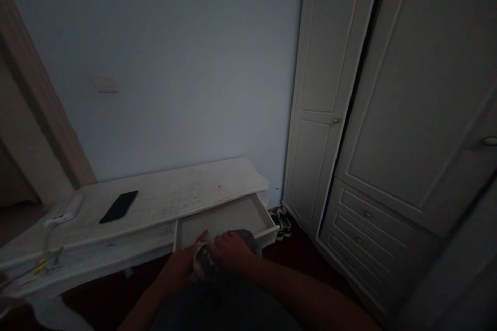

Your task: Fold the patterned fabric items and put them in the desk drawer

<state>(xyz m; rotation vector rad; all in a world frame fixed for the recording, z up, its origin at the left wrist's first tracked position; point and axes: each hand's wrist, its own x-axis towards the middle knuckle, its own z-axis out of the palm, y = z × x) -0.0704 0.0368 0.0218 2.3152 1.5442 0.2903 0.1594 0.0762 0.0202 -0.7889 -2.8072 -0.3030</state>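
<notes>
In the head view, my right hand [231, 251] is closed over a dark, mottled bundle [205, 264] that looks partly wrapped in clear plastic. My left hand [186, 265] grips the bundle's left side, thumb pointing up. Part of it sticks out beyond my right knuckles; its exact kind is too dim to tell. Both hands are at the front of a pulled-out drawer [229, 217], whose visible inside is pale and bare. The drawer belongs to a worn white table [186, 181] against the wall.
On the table's left lie a black phone [118, 207] and a white device [66, 210] with a cable. Dark shoes [284, 225] sit on the red floor by the table's right end. A white wardrobe [322, 155] with drawers stands to the right.
</notes>
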